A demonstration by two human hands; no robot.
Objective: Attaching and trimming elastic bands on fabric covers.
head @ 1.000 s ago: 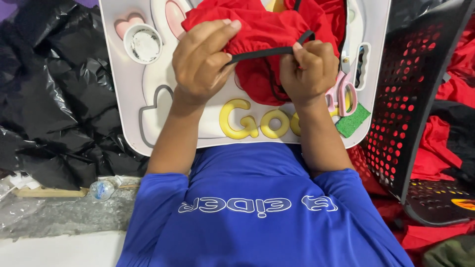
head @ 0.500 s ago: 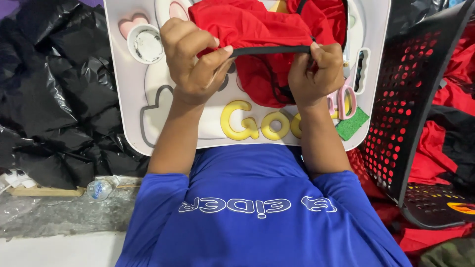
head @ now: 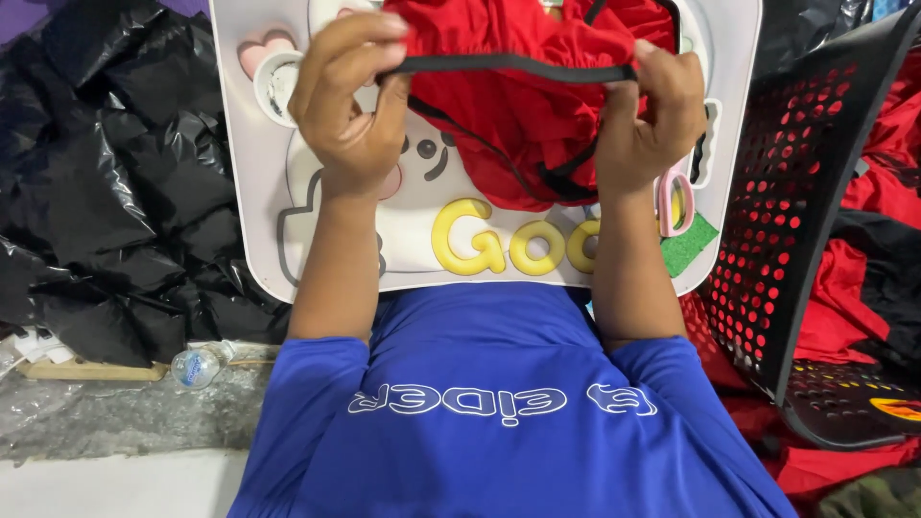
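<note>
A red garment [head: 518, 115] with a black elastic band [head: 508, 65] hangs over a white lap tray [head: 251, 211]. My left hand [head: 350, 101] pinches the band's left end. The band's right end is gripped by my right hand [head: 648, 115]. The band is stretched taut and level between the two hands, and the red cloth bunches below it. Yellow raised letters [head: 508, 242] and a cartoon figure show on the tray under the cloth.
Crumpled black plastic sheeting [head: 106, 182] lies to the left. A black perforated basket [head: 815, 192] stands tilted at the right, with more red cloth [head: 873, 288] behind and under it. A small plastic bottle [head: 197, 364] and clear wrap lie at lower left. A white cup [head: 273, 82] rests on the tray.
Both hands have moved apart and upward, stretching the black band wider. The red cloth rose with them.
</note>
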